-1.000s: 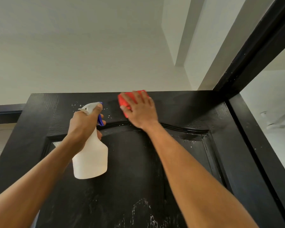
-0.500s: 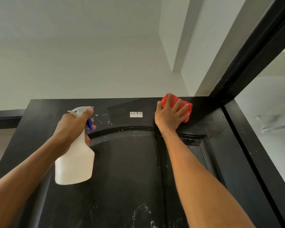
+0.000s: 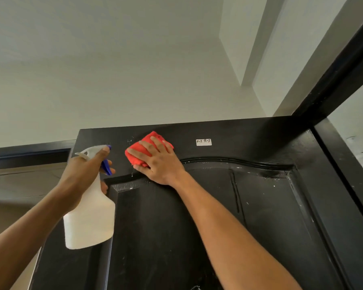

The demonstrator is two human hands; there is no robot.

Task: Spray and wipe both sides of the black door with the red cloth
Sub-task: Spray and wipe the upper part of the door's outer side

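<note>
The black door (image 3: 249, 216) fills the lower view, seen from below, with an arched raised panel and white droplets on it. My right hand (image 3: 159, 162) lies flat on the red cloth (image 3: 142, 148), pressing it against the door's top rail, left of centre. My left hand (image 3: 83, 166) grips the neck of a white spray bottle (image 3: 89, 218) with a blue trigger, held upright just in front of the door's upper left corner. The bottle's nozzle points at the door.
A small white label (image 3: 203, 142) is stuck on the top rail right of the cloth. The black door frame (image 3: 344, 168) runs along the right side. White ceiling and walls lie above. A dark beam (image 3: 27, 155) crosses behind at left.
My right hand slid the red cloth from the right part of the top rail to the left, uncovering the label's right side. The spray bottle stayed in my left hand near the left corner.
</note>
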